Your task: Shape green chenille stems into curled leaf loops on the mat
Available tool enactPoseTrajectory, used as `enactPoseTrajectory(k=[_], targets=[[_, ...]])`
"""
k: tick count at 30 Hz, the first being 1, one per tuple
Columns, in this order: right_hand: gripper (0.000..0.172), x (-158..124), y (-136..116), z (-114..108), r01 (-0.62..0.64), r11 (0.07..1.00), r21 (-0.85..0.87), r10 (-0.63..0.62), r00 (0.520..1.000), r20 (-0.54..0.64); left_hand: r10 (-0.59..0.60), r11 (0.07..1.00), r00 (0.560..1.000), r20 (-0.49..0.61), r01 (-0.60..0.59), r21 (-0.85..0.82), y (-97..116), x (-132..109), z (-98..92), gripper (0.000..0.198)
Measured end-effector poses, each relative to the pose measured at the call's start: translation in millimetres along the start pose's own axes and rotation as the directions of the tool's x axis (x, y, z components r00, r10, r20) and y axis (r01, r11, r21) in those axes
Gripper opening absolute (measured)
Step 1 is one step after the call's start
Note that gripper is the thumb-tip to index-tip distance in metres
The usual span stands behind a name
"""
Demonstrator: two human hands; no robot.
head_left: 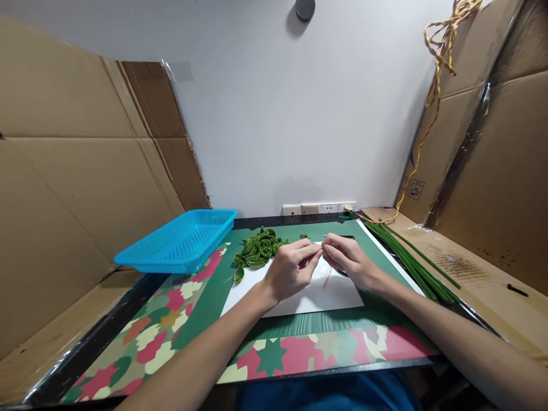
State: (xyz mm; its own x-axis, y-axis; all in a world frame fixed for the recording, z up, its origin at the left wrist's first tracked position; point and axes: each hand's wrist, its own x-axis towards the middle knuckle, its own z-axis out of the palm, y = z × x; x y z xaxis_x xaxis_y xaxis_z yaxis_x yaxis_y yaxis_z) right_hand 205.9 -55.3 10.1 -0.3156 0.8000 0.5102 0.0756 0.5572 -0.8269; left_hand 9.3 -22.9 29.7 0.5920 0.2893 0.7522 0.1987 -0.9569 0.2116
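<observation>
My left hand [295, 264] and my right hand [346, 258] meet fingertip to fingertip over a white sheet of paper [291, 299]. Both are closed in a pinch, and what lies between the fingers is too small to make out. A thin red strand [327, 278] shows just below my right fingers; whether it is held or lies on the paper I cannot tell. Behind my right hand, a black-handled tool [347, 236] is mostly hidden. Left of my left hand lies a pile of fuzzy green looped leaf shapes [259, 248], partly on the paper.
A blue perforated basket [182, 240] stands at the back left. Long green stems [409, 262] lie along the right side. A green mat [205, 311] covers the patterned table top. Cardboard walls flank both sides; a yellow twisted cord [422, 148] runs down to the sockets [310, 209].
</observation>
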Motion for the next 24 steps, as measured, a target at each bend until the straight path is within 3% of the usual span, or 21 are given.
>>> enactPoseTrajectory(k=[13, 24], targets=[[0.033, 2, -8, -8, -0.132, 0.964, 0.229, 0.098, 0.983, 0.153, 0.049, 0.996, 0.995, 0.089, -0.056, 0.071, 2, 5, -9.6, 0.027], [0.031, 4, -2, -9, -0.096, 0.951, 0.294, 0.051, 0.986, 0.156, 0.08, 0.991, 0.992, 0.099, -0.09, 0.101, 2, 6, -11.4, 0.023]])
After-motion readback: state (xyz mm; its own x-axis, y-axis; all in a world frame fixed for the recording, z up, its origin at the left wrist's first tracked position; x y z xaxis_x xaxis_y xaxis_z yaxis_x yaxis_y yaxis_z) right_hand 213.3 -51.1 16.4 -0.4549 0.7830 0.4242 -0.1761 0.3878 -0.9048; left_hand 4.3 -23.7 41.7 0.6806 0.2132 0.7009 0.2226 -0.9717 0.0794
